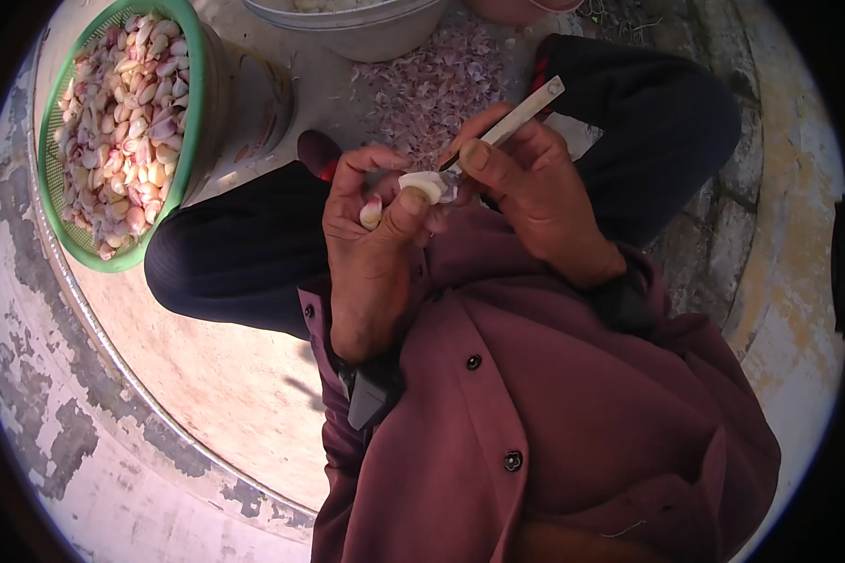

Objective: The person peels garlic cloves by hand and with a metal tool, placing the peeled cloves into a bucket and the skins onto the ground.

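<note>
While the left hand (pixel 371 267) pinches a white garlic clove (pixel 424 184) at twelve o'clock, a second clove (pixel 371 213) tucked in its grip, the right hand (pixel 545 202) grips a pale-handled knife (pixel 526 111). Likely light, firm and slippery, the white garlic clove suits a side pinch.

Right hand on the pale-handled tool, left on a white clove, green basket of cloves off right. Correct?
Wrong side: the head view shows the green basket off left. Rest stands: right hand on the pale-handled tool, left hand on a white clove.
</note>
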Available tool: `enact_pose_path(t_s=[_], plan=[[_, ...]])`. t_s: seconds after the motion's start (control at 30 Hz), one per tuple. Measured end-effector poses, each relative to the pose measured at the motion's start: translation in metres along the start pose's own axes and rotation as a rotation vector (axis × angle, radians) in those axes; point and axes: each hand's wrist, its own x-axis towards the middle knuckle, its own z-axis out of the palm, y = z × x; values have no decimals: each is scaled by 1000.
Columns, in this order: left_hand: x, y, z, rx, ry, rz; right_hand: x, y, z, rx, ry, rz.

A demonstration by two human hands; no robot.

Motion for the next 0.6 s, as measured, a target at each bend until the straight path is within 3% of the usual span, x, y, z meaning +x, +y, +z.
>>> enact_pose_path(t_s=[0.1,0.17,0.27,0.37,0.5,0.6], plan=[[3,-6,0,-46,-16,141,1,-1,3,15,30,-8],[2,-7,-1,126,84,193,2,2,4,-45,30,-130],[0,-6,2,329,204,147,4,7,-3,-301,23,-265],[-1,-3,0,332,149,63,6,14,-2,-273,11,-313],[1,-8,6,341,140,144,7,13,1,-261,4,-255],[5,-10,-8,194,180,36,7,12,1,-48,-92,-191]])
